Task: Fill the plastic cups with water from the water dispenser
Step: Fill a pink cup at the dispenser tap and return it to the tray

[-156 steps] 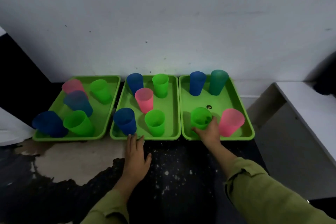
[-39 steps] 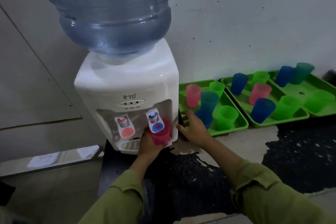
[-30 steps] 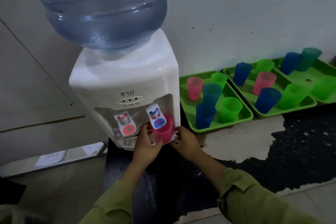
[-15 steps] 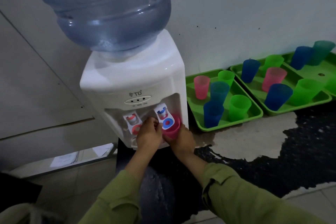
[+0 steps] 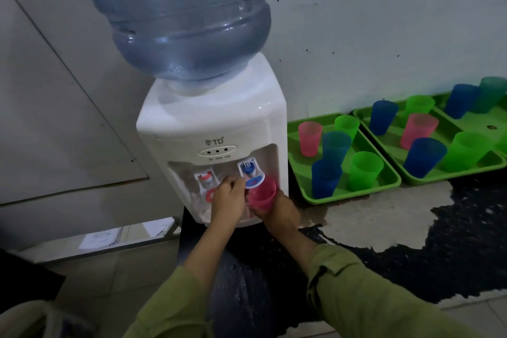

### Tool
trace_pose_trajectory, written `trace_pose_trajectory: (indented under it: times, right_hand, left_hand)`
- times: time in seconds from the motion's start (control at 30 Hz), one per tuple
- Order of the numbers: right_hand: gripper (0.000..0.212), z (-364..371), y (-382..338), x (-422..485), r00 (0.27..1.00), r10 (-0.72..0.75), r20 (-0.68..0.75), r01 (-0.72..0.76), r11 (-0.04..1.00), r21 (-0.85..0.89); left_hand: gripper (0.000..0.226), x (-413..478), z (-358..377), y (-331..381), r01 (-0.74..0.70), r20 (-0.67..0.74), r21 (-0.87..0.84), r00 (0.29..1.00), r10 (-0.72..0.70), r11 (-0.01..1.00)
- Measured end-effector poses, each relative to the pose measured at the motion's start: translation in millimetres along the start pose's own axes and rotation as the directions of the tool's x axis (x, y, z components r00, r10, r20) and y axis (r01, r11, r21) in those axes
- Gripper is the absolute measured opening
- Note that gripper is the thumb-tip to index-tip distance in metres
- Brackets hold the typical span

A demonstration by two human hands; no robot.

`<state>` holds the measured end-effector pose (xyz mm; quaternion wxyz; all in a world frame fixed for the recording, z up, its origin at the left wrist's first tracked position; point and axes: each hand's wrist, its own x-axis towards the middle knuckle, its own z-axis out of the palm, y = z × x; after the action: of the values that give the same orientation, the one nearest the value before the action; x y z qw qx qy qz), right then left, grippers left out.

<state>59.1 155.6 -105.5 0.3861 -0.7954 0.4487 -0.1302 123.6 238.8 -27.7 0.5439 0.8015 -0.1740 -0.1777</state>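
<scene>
A white water dispenser (image 5: 214, 123) carries a large blue bottle (image 5: 186, 16). It has a red tap (image 5: 207, 182) and a blue tap (image 5: 251, 173). A pink cup (image 5: 262, 196) sits tilted just under the blue tap, gripped from below and the right by my right hand (image 5: 281, 212). My left hand (image 5: 229, 200) is beside the cup, its curled fingertips on the left edge of the blue tap lever. No water stream is visible. Other coloured cups stand in green trays to the right, such as a pink cup (image 5: 310, 138) and a blue cup (image 5: 326, 178).
Three green trays line the wall: near tray (image 5: 356, 196), middle tray (image 5: 452, 177), far tray (image 5: 493, 118) cut by the frame edge. The dark counter has a worn pale patch (image 5: 370, 219). Papers (image 5: 101, 237) lie on a lower ledge at left.
The view swung from the trays to the dispenser. The pink cup passed from my left hand to my right under the blue tap, and my left hand moved up to the tap lever.
</scene>
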Motion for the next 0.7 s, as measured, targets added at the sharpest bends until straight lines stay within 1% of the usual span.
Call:
trace_pose_trajectory:
  times: [0.07, 0.13, 0.17, 0.23, 0.27, 0.3, 0.33, 0.37, 0.4, 0.43, 0.5, 0.53, 0.6, 0.63, 0.67, 0.7]
  right_hand:
    - [0.075, -0.5, 0.0, 0.5, 1.0, 0.002, 0.005, -0.002, 1.0, -0.021]
    - [0.074, -0.5, 0.2, 0.8, 1.0, -0.004, 0.011, 0.004, 1.0, -0.03]
    - [0.073, -0.6, 0.9, 0.9, 1.0, -0.011, 0.012, 0.012, 1.0, -0.027]
    - [0.072, -0.7, 1.8, 0.3, 1.0, -0.027, 0.013, 0.027, 0.999, -0.016]
    - [0.072, -0.9, 1.9, 0.0, 1.0, -0.027, 0.014, 0.027, 1.0, -0.008]
    - [0.073, -1.1, 1.8, -0.3, 1.0, -0.022, 0.014, 0.022, 1.0, 0.0]
    - [0.073, -1.2, 1.3, -0.3, 1.0, -0.015, 0.014, 0.015, 1.0, 0.004]
    - [0.073, -1.3, 0.8, -0.3, 1.0, -0.009, 0.013, 0.009, 1.0, 0.005]
    - [0.072, -1.5, 0.3, 0.0, 1.0, -0.002, 0.012, 0.002, 1.0, 0.004]
    - [0.072, -1.4, 0.0, 0.3, 1.0, 0.004, 0.01, -0.004, 1.0, 0.006]
    - [0.073, -0.9, 0.2, 0.2, 1.0, 0.007, 0.01, -0.007, 1.0, 0.015]
    - [0.073, -0.7, 0.6, 0.0, 1.0, 0.004, 0.008, -0.004, 1.0, 0.02]
    - [0.073, -0.2, 1.4, 0.1, 1.0, -0.005, 0.004, 0.005, 1.0, 0.028]
    - [0.073, 0.1, 1.8, 0.5, 1.0, -0.008, 0.002, 0.008, 0.999, 0.031]
    - [0.073, 0.3, 2.1, 0.8, 1.0, -0.008, 0.003, 0.008, 0.999, 0.032]
    - [0.073, 0.7, 2.5, 0.8, 1.0, -0.007, 0.007, 0.007, 0.999, 0.032]
  left_hand:
    - [0.022, 1.2, -5.6, 7.6, 0.045, 0.045, -0.018, 0.998, -0.044, 0.999]
    - [0.021, 0.9, -12.5, 13.6, 0.059, 0.092, 0.026, 0.994, -0.061, 0.998]
    - [0.022, 0.3, -15.6, 16.3, 0.045, 0.107, 0.078, 0.993, -0.053, 0.996]
    - [0.027, -1.5, -22.9, 21.5, -0.05, 0.112, 0.29, 0.994, 0.018, 0.956]
    - [0.029, -3.6, -27.3, 24.6, -0.11, 0.073, 0.407, 0.993, 0.088, 0.907]
    - [0.029, -6.5, -31.3, 29.0, -0.162, 0.005, 0.469, 0.984, 0.181, 0.868]
    - [0.026, -10.4, -34.7, 33.9, -0.214, -0.068, 0.471, 0.958, 0.277, 0.856]
    - [0.022, -14.8, -37.6, 39.4, -0.28, -0.127, 0.429, 0.923, 0.364, 0.859]
    - [0.018, -18.7, -40.0, 45.2, -0.359, -0.166, 0.378, 0.88, 0.444, 0.853]
    - [0.015, -20.9, -41.9, 50.5, -0.442, -0.187, 0.355, 0.829, 0.526, 0.824]
    - [0.008, -19.9, -46.9, 61.6, -0.584, -0.194, 0.401, 0.699, 0.688, 0.706]
    - [0.009, -17.2, -49.0, 66.8, -0.628, -0.184, 0.448, 0.632, 0.753, 0.637]
    - [0.018, -8.2, -51.8, 75.0, -0.654, -0.151, 0.558, 0.524, 0.838, 0.51]
    - [0.022, -2.7, -52.3, 78.2, -0.646, -0.143, 0.602, 0.491, 0.859, 0.47]
    - [0.026, 2.3, -52.2, 80.4, -0.632, -0.14, 0.629, 0.48, 0.866, 0.452]
    - [0.029, 7.0, -51.9, 81.7, -0.625, -0.134, 0.64, 0.482, 0.866, 0.447]
